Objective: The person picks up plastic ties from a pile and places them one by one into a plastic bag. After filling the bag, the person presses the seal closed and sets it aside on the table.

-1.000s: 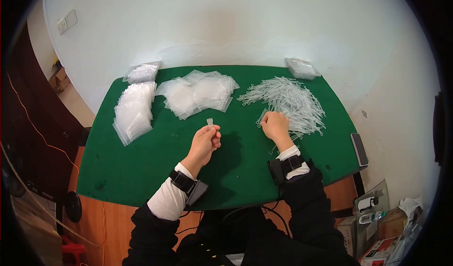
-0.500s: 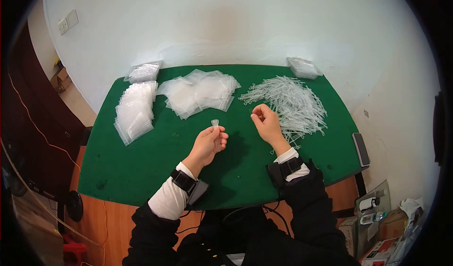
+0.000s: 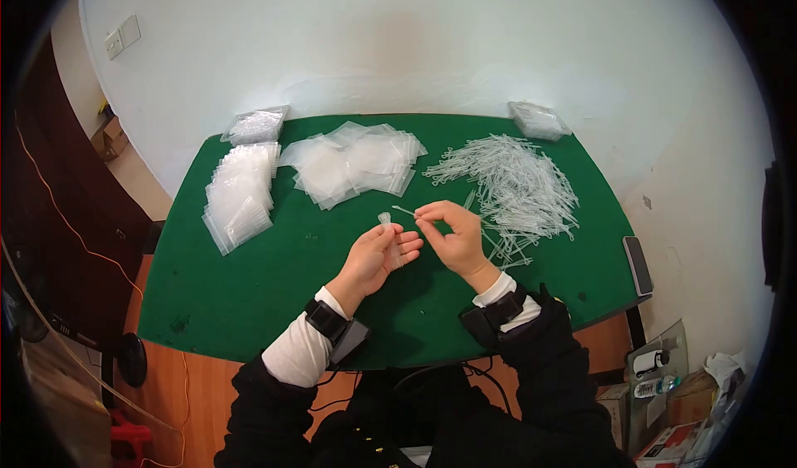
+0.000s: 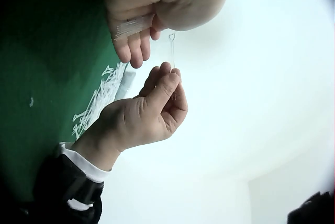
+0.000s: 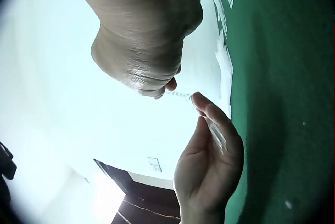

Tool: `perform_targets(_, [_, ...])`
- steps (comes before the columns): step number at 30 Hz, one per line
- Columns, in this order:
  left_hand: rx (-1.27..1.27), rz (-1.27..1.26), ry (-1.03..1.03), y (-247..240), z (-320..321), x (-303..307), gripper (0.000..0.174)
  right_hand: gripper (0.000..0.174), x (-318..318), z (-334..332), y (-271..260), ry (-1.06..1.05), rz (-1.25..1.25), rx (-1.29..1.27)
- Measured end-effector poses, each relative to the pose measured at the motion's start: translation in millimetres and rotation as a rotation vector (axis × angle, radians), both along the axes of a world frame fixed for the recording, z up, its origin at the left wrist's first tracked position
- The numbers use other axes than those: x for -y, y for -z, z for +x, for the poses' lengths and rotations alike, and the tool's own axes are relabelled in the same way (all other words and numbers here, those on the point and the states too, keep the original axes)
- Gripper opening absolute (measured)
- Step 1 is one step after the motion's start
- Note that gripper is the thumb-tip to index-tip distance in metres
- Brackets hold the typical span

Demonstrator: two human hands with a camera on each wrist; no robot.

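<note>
In the head view my left hand [image 3: 371, 259] holds a small bundle of clear plastic sticks [image 3: 384, 218] under its thumb, with the other fingers extended. The bundle [image 4: 133, 26] lies along those fingers in the left wrist view. Just to the right, my right hand [image 3: 457, 237] pinches one thin clear stick [image 3: 402, 210] between thumb and fingertips. A small loop shows at the free end of this stick [image 4: 172, 49], which points towards the left hand. Behind the right hand spreads a heap of similar looped sticks [image 3: 527, 187] on the green tabletop [image 3: 249, 302].
Clear flat bags lie fanned at the left [image 3: 237, 198] and in a loose pile at centre back [image 3: 353, 165]. Filled clear packets stand at the back left [image 3: 256, 125] and back right [image 3: 540, 121] corners. A phone-like object [image 3: 638, 265] lies at the right edge.
My right hand has left the heap and moved left with one stick, close to the left hand. The left hand has shifted slightly right, its fingers straightening beneath the bundle.
</note>
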State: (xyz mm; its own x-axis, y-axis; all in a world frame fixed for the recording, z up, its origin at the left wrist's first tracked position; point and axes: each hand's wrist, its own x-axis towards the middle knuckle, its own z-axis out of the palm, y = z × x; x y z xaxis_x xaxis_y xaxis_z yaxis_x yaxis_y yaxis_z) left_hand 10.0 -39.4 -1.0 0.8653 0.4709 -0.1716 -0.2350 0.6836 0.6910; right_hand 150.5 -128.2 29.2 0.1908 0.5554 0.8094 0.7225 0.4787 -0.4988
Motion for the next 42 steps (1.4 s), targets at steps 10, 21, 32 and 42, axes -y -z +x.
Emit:
perform_targets(10, [0.092,0.006,0.004,2,2,2,0.022,0.007,-2,-6,9,-0.041,-0.08,0.115])
perform_targets(21, [0.116,0.028,-0.108,5,0,-2,0.022,0.012,-4,-11,7,-0.058,-0.085,0.385])
perform_targets(32, [0.135,0.012,-0.142,3,-2,-7,0.024,0.023,-2,-13,1,-0.113,-0.155,0.484])
perform_targets(42, [0.117,0.009,-0.132,-1,0,-3,0.026,0.031,-3,-10,7,-0.15,-0.193,0.415])
